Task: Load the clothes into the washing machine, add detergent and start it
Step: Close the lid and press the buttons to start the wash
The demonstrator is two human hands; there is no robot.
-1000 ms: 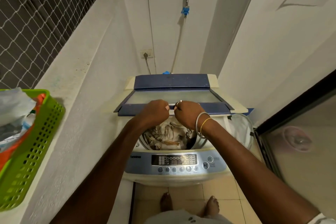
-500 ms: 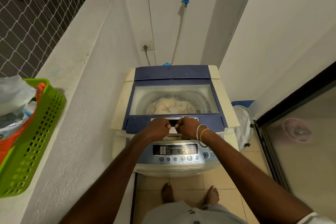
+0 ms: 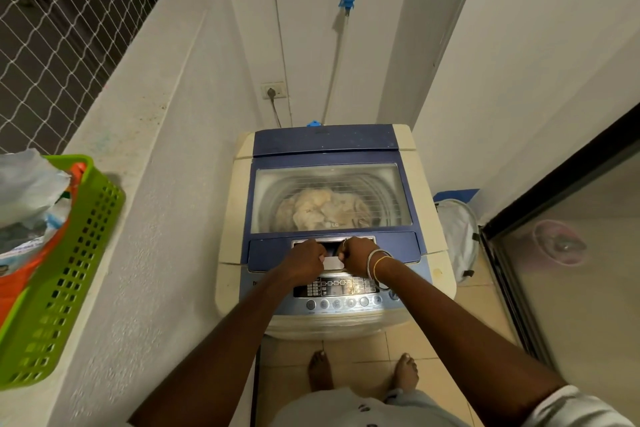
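Note:
The cream top-loading washing machine [image 3: 427, 184] stands against the back wall. Its blue lid [image 3: 329, 146] lies flat and closed. Pale clothes [image 3: 325, 210] show in the drum through the lid's window. My left hand [image 3: 304, 258] and my right hand [image 3: 356, 255] are side by side at the lid's front edge, just below the handle recess. Both have their fingers curled around that edge. Bangles sit on my right wrist. The control panel [image 3: 341, 288] with its row of buttons lies right under my wrists. No detergent container is clearly visible.
A green plastic basket [image 3: 69, 270] holding a plastic bag [image 3: 27, 184] sits on the ledge at left. A white mesh hamper [image 3: 457, 236] stands right of the machine, beside a glass sliding door [image 3: 571, 270]. A wall socket [image 3: 273, 91] and a tap [image 3: 348, 0] are behind.
The lid was half raised and folded a second ago. Both hands have brought it down, and it now lies flat over the drum. The hands have moved toward me.

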